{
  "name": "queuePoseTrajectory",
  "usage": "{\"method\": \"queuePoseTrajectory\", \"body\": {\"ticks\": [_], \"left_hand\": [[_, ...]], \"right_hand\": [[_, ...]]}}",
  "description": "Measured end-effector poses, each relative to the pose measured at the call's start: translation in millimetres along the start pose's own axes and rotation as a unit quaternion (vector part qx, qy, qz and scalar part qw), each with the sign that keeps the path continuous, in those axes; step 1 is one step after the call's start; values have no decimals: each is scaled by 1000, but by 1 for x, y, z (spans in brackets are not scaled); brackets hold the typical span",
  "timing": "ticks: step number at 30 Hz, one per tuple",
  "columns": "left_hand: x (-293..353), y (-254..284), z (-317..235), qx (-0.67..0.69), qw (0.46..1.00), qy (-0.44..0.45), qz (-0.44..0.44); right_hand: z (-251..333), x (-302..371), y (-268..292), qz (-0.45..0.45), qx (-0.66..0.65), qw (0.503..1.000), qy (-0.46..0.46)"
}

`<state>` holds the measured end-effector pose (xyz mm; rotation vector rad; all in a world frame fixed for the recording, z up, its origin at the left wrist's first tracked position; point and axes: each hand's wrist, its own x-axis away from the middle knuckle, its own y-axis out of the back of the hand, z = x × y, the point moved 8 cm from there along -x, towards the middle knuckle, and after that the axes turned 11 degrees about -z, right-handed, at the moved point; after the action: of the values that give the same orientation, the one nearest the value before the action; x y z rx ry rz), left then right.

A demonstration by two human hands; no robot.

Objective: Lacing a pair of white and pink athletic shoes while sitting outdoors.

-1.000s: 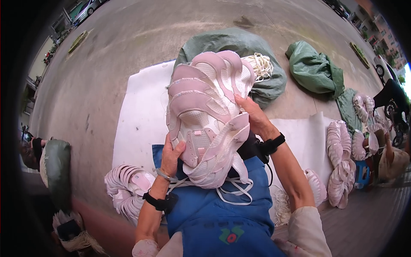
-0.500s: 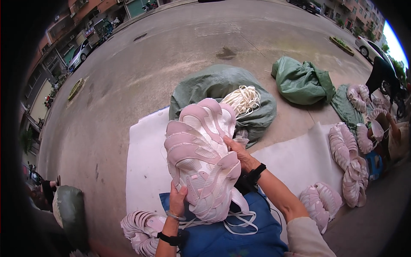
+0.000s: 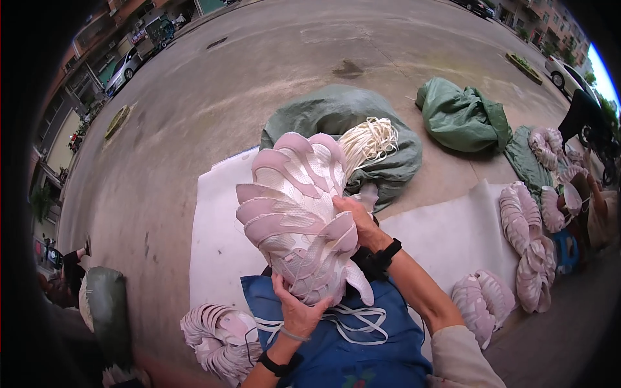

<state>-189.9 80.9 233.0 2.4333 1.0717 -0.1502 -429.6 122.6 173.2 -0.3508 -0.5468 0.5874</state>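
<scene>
A fanned stack of pink and white mesh shoe uppers point(image 3: 291, 216) stands tilted above my lap, held between both hands. My left hand point(image 3: 301, 313) is closed round its lower end, with the thumb on the front. Against its right side my right hand point(image 3: 359, 220) grips the edges of the uppers; some of those fingers are hidden behind the stack. White laces point(image 3: 362, 326) lie loose over the blue apron point(image 3: 310, 355) just beneath. Beyond the stack, a hank of cream laces point(image 3: 370, 145) rests on a green woven sack point(image 3: 310, 107).
More stacked uppers lie at lower left point(image 3: 217, 339), lower right point(image 3: 482, 304) and along the right point(image 3: 527, 246). White sheeting point(image 3: 220, 220) covers the ground. Another green sack point(image 3: 462, 116) sits at far right. People are at both sides, near a filled sack point(image 3: 108, 310) and a blue stool point(image 3: 566, 252).
My left hand has moved from the stack's left side down and right to its lower end. The stack has shifted slightly left and up, its uppers fanned wider. My right hand keeps its grip.
</scene>
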Motion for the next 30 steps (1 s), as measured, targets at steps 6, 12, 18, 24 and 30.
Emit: {"method": "queuePoseTrajectory", "body": {"ticks": [6,12,18,24,30], "left_hand": [[-3,0,2,-43,999,18,-19],[8,-4,-17,-120,992,-34,-31],[-4,-1,-3,-170,982,-55,-63],[-31,19,12,-71,995,54,-38],[-42,39,53,116,973,197,-15]], "right_hand": [[16,4,-4,-35,138,982,126],[20,12,-4,-83,230,953,180],[21,23,-17,-67,263,943,194],[32,39,-31,-68,318,901,286],[23,33,-52,38,205,941,269]]}}
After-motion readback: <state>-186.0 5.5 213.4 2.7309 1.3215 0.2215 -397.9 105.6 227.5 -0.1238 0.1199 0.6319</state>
